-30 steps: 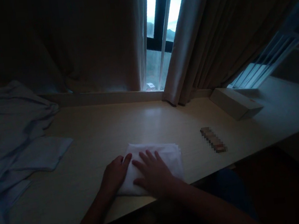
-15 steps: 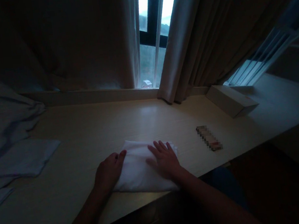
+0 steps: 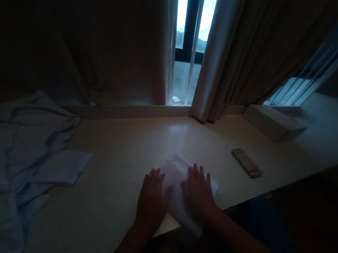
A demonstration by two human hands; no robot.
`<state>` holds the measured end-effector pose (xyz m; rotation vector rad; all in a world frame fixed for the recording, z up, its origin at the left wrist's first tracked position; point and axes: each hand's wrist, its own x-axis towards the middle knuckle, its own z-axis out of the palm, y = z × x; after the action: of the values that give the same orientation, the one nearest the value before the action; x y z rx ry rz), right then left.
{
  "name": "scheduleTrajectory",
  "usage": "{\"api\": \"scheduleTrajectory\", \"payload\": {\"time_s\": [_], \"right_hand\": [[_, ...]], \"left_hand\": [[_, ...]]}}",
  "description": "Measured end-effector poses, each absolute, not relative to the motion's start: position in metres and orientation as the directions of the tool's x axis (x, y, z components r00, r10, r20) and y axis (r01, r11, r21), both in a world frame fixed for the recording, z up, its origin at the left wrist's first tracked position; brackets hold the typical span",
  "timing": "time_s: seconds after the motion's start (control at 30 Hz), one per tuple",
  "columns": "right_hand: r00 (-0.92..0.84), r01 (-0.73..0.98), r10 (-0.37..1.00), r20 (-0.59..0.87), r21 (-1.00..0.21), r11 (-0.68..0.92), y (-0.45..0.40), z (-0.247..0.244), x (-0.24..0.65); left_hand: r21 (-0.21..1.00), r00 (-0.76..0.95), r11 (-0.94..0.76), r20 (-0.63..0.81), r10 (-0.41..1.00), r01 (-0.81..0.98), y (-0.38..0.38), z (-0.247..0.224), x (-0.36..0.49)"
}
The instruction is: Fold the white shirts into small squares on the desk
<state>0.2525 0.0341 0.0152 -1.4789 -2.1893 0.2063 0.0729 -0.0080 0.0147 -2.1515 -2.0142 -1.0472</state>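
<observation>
Rather blurry wht cloth [image 3: 175, 176], pt. hidden by hands [image 3: 149, 198]; grip unclear.

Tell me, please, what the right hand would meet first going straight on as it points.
Past the cloth, the right hand would probably meet the ledge or curtain first; depth and blur leave it unclear.

**Left hand [image 3: 151, 198], right hand [image 3: 199, 190] flanking crumpled white cloth [image 3: 176, 181]**

Both are touching it, its blurred near corner overhanging the pale wooden desk [image 3: 113, 149]. Rumpled pale fabric [image 3: 32, 147] is lying left; a pixelated oblong object [image 3: 246, 163] and a pale rectangular box [image 3: 275, 122] are resting right. Brown curtains [image 3: 232, 65] are framing a bright window [image 3: 187, 34].
</observation>
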Motion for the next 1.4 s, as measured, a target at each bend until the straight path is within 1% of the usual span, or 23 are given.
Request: {"api": "scheduleTrajectory", "payload": {"time_s": [0.07, 0.13, 0.2, 0.27, 0.33, 0.37, 0.47, 0.53, 0.7, 0.8, 0.87, 0.93, 0.97, 1.03, 1.1, 1.17, 1.2, 1.3, 1.37, 1.4], "right_hand": [[-0.444, 0.796, 0.848, 0.291, -0.307, 0.522, 0.045, 0.041, 0.240], [-0.595, 0.719, 0.765, 0.248, -0.262, 0.644, 0.064, 0.059, 0.226], [-0.682, 0.665, 0.711, 0.171, -0.259, 0.700, 0.085, 0.063, 0.215], [-0.709, 0.659, 0.702, 0.073, -0.286, 0.696, 0.104, 0.054, 0.211], [-0.694, 0.679, 0.720, 0.016, -0.317, 0.662, 0.116, 0.039, 0.210], [-0.681, 0.689, 0.732, 0.011, -0.329, 0.646, 0.120, 0.032, 0.211], [-0.625, 0.720, 0.780, 0.044, -0.355, 0.596, 0.124, 0.017, 0.213], [-0.557, 0.762, 0.829, 0.059, -0.361, 0.538, 0.127, 0.013, 0.212], [-0.355, 0.871, 0.933, 0.061, -0.342, 0.353, 0.142, 0.003, 0.212], [-0.258, 0.910, 0.965, 0.037, -0.326, 0.256, 0.152, 0.000, 0.224], [-0.179, 0.941, 0.984, 0.017, -0.290, 0.176, 0.155, 0.001, 0.238], [-0.133, 0.967, 0.990, 0.039, -0.213, 0.138, 0.155, 0.005, 0.257], [-0.141, 0.975, 0.987, 0.072, -0.162, 0.151, 0.153, 0.008, 0.267], [-0.237, 0.967, 0.960, 0.145, -0.057, 0.248, 0.146, 0.015, 0.285], [-0.388, 0.920, 0.907, 0.164, 0.017, 0.390, 0.137, 0.022, 0.299], [-0.480, 0.876, 0.866, 0.136, 0.039, 0.480, 0.126, 0.026, 0.306], [-0.488, 0.872, 0.864, 0.123, 0.041, 0.487, 0.120, 0.028, 0.308], [-0.414, 0.910, 0.899, 0.143, 0.064, 0.409, 0.095, 0.029, 0.303], [-0.359, 0.933, 0.922, 0.146, 0.072, 0.351, 0.076, 0.030, 0.295], [-0.339, 0.941, 0.932, 0.125, 0.065, 0.333, 0.067, 0.032, 0.290]], "left_hand": [[0.337, 0.042, -0.221, 0.466, 0.884, 0.915, -0.016, 0.010, 0.090], [0.311, 0.093, -0.254, 0.451, 0.888, 0.916, -0.021, 0.007, 0.102], [0.311, 0.154, -0.302, 0.422, 0.893, 0.901, -0.023, 0.005, 0.108], [0.319, 0.213, -0.346, 0.386, 0.898, 0.882, -0.024, 0.005, 0.110], [0.333, 0.241, -0.364, 0.356, 0.903, 0.870, -0.025, 0.004, 0.113], [0.342, 0.241, -0.362, 0.348, 0.906, 0.867, -0.026, 0.002, 0.115], [0.358, 0.249, -0.366, 0.332, 0.910, 0.859, -0.032, -0.005, 0.127], [0.348, 0.280, -0.378, 0.301, 0.912, 0.858, -0.038, -0.010, 0.137], [0.289, 0.361, -0.405, 0.195, 0.912, 0.867, -0.047, -0.009, 0.145], [0.274, 0.434, -0.457, 0.143, 0.889, 0.846, -0.045, -0.003, 0.125], [0.266, 0.415, -0.436, 0.135, 0.900, 0.860, -0.040, 0.000, 0.102], [0.244, 0.324, -0.354, 0.154, 0.933, 0.903, -0.034, 0.004, 0.078], [0.228, 0.263, -0.298, 0.172, 0.949, 0.927, -0.031, 0.006, 0.067], [0.188, 0.139, -0.182, 0.220, 0.966, 0.965, -0.024, 0.012, 0.049], [0.147, 0.038, -0.083, 0.285, 0.958, 0.986, -0.019, 0.017, 0.038], [0.121, -0.040, -0.004, 0.356, 0.934, 0.993, -0.015, 0.022, 0.035], [0.118, -0.068, 0.024, 0.389, 0.919, 0.993, -0.013, 0.024, 0.036], [0.139, -0.082, 0.015, 0.488, 0.869, 0.990, -0.012, 0.028, 0.042], [0.139, -0.019, -0.068, 0.549, 0.836, 0.988, -0.013, 0.030, 0.049], [0.131, 0.025, -0.121, 0.570, 0.821, 0.984, -0.014, 0.030, 0.053]]}}
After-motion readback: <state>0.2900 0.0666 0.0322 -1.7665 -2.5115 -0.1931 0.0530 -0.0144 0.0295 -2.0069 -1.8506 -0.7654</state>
